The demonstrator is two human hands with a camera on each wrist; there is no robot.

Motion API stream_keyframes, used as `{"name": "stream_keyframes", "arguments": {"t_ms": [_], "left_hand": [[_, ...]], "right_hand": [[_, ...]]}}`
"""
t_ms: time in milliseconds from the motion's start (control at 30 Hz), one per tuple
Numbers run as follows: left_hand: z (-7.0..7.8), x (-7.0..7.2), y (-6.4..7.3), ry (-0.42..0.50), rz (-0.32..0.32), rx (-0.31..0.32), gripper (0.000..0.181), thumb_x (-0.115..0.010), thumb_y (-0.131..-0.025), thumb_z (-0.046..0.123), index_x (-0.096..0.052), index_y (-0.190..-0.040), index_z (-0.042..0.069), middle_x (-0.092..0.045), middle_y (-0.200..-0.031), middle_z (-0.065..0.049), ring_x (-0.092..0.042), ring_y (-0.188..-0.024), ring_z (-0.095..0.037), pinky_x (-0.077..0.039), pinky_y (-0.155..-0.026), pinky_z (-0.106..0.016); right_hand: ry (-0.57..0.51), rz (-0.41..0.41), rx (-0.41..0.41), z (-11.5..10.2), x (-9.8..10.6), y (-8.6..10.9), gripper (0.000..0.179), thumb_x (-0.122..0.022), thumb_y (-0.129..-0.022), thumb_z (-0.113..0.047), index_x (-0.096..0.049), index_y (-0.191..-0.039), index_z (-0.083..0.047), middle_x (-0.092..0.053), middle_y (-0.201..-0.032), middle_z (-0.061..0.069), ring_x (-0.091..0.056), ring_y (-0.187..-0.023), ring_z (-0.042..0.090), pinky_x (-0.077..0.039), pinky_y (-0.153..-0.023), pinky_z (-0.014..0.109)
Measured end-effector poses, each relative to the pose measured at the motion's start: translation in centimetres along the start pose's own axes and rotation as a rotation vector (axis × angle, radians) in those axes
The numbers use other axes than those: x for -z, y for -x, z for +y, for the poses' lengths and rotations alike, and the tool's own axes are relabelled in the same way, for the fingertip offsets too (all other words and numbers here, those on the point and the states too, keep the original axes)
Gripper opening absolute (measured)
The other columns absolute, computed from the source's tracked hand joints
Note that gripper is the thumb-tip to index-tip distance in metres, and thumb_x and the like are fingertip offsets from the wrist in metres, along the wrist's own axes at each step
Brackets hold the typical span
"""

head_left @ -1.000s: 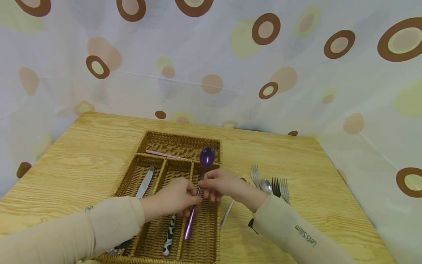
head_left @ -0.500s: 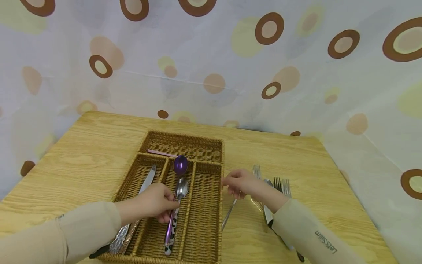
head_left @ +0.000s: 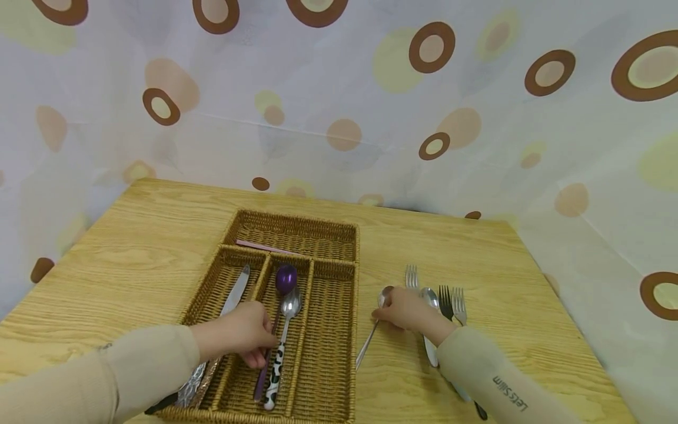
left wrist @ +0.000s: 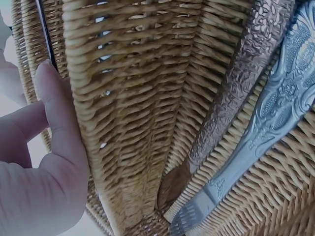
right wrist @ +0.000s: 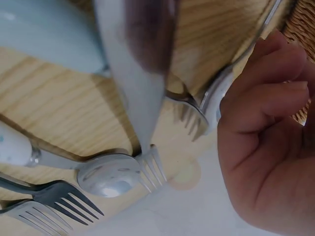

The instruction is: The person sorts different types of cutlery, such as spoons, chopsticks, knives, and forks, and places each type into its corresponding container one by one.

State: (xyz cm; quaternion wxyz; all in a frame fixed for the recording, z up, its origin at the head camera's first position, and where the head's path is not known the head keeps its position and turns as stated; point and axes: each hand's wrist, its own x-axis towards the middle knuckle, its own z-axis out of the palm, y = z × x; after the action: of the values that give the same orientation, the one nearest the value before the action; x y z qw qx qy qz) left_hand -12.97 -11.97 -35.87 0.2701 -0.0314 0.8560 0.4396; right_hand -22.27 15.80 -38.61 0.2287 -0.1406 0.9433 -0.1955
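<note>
Head view: the left hand pinches the purple spoon in the middle long slot of the basket. The right hand curls at the silver spoon just right of the basket; can't tell if it grips. Lifted too low, its handle could bump the basket.

Indoor tabletop before circle-patterned backdrop

Soft, even light fills the head view, with a faint sheen on the purple spoon. The left wrist view is cooler and dimmer, its lower-left background washed out. In the right wrist view, a close blade blurs.
</note>
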Motion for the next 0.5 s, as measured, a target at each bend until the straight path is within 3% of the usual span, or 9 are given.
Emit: {"name": "stream_keyframes", "arguments": {"t_ms": [200,333,400,500], "left_hand": [[0.0,-0.9,-0.6,-0.047,0.016,0.016,0.039,-0.061,-0.083,-0.002,-0.044,-0.049,0.006,-0.058,-0.045,-0.010,-0.058,-0.037,-0.012,-0.055,-0.045,-0.026],[0.1,-1.3,-0.9,-0.165,0.012,0.015,0.027,-0.060,-0.083,-0.004,-0.050,-0.059,-0.002,-0.061,-0.049,-0.016,-0.063,-0.041,-0.022,-0.054,-0.044,-0.028],[0.1,-1.5,-0.9,-0.227,0.004,-0.001,0.012,-0.059,-0.084,-0.005,-0.053,-0.080,-0.015,-0.061,-0.049,-0.017,-0.064,-0.044,-0.027,-0.054,-0.044,-0.029],[0.0,-1.9,-0.9,-0.291,-0.001,-0.021,0.045,-0.055,-0.084,-0.009,-0.034,-0.119,-0.027,-0.060,-0.049,-0.017,-0.063,-0.044,-0.029,-0.053,-0.041,-0.030]], "right_hand": [[0.056,0.021,-0.018,0.1,-0.9,-0.3,0.050,-0.066,-0.085,-0.023,-0.036,-0.045,-0.017,-0.030,-0.041,-0.009,-0.025,-0.040,0.004,-0.023,-0.041,0.016],[0.046,0.035,0.006,-0.2,-1.1,-0.5,0.051,-0.066,-0.082,-0.018,-0.033,-0.043,-0.017,-0.027,-0.040,-0.010,-0.023,-0.040,0.004,-0.022,-0.041,0.016],[0.031,0.041,0.003,-0.4,-1.3,-0.5,0.048,-0.065,-0.080,-0.015,-0.034,-0.044,-0.017,-0.029,-0.040,-0.009,-0.024,-0.039,0.004,-0.023,-0.042,0.016],[-0.012,0.030,-0.015,-0.6,-1.4,-0.4,0.043,-0.064,-0.078,-0.012,-0.039,-0.044,-0.015,-0.035,-0.039,-0.008,-0.029,-0.038,0.005,-0.025,-0.041,0.016]]}}
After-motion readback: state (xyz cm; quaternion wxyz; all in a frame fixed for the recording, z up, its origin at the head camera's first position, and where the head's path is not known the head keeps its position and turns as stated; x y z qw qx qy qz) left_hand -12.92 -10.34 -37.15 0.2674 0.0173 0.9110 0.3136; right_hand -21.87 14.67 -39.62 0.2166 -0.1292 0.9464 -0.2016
